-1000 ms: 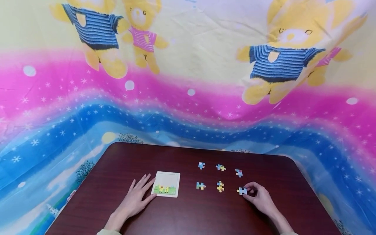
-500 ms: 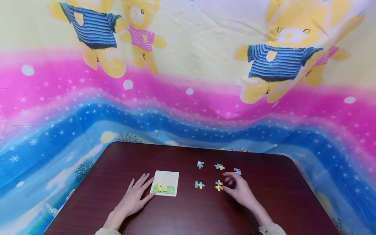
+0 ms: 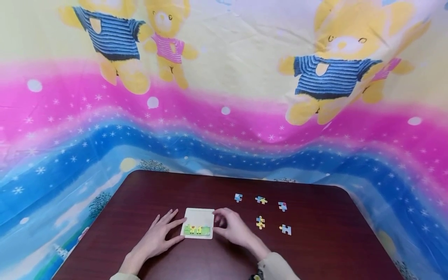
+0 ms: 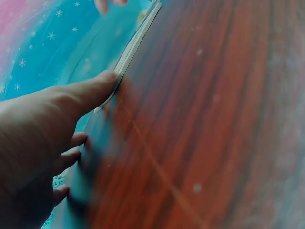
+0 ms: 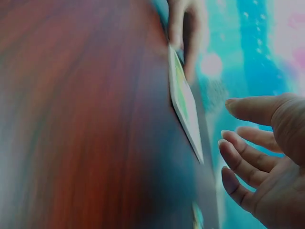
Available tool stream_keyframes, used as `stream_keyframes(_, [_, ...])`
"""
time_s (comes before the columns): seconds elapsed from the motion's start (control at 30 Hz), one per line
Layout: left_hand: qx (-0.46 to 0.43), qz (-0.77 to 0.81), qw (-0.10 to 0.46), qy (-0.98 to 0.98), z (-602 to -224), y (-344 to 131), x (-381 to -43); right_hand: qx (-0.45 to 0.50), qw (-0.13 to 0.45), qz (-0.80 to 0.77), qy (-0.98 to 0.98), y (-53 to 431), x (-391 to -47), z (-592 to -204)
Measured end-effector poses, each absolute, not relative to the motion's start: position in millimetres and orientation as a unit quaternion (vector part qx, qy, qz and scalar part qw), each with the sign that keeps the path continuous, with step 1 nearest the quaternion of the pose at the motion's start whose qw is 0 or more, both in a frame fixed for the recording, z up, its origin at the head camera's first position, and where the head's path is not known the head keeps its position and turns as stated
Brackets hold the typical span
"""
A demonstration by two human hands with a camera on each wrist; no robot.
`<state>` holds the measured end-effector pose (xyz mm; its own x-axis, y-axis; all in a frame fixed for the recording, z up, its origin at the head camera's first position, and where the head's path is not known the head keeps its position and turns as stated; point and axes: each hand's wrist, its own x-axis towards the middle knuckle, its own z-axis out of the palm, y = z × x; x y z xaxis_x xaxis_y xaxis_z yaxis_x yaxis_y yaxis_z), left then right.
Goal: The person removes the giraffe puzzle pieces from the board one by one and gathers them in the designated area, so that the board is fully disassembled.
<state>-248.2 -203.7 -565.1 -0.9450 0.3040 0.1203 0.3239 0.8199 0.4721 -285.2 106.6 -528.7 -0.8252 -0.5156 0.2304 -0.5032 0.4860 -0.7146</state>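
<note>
A white square puzzle board (image 3: pixel 198 215) lies on the table, its lower part filled with a green and yellow picture. My left hand (image 3: pixel 154 236) rests at its left side, fingers spread, thumb against the board's edge in the left wrist view. At the right edge is my right hand (image 3: pixel 232 229), thumb and fingers parted with nothing between them in the right wrist view; whether it touches the board I cannot tell. Loose puzzle pieces lie to the right: a blue piece (image 3: pixel 238 197), a yellow-blue piece (image 3: pixel 261 200), a red-dotted piece (image 3: pixel 282 206), a yellow piece (image 3: pixel 260 222), a pale-blue piece (image 3: pixel 285 229).
The dark wooden table (image 3: pixel 325 249) has rounded far corners. Behind it hangs a bear-print cloth (image 3: pixel 224 128) that reaches down around the table's edges. My right forearm crosses the table's front.
My right hand has let go of the pale-blue puzzle piece and moved left to the board, now hiding where another piece lay. The board has shifted slightly in view; my left hand stays beside it.
</note>
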Motion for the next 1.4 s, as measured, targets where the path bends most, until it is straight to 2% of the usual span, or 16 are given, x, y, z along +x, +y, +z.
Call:
stream_keyframes(0.17, [-0.179,-0.249,0.033,-0.951,-569,-210,-246,-0.308,0.044,-0.390,0.867,58,-287,-538])
stream_keyframes(0.4, [-0.199,-0.269,0.036,-0.942,-570,-214,-246,-0.353,-0.003,-0.333,0.874,24,-322,-611])
stream_keyframes(0.47, [-0.200,-0.273,0.033,-0.940,-570,-215,-247,-0.349,-0.011,-0.324,0.879,21,-323,-617])
stream_keyframes(0.6, [-0.202,-0.277,0.036,-0.939,-571,-217,-248,-0.334,-0.021,-0.338,0.880,20,-312,-607])
stream_keyframes(0.83, [-0.203,-0.282,0.048,-0.937,-572,-217,-249,-0.293,0.012,-0.392,0.872,24,-287,-568])
stream_keyframes(1.07, [-0.211,-0.280,0.077,-0.933,-571,-215,-248,-0.275,0.007,-0.401,0.874,22,-284,-569])
stream_keyframes(1.4, [-0.208,-0.278,0.071,-0.935,-572,-216,-248,-0.287,-0.014,-0.439,0.851,25,-283,-577])
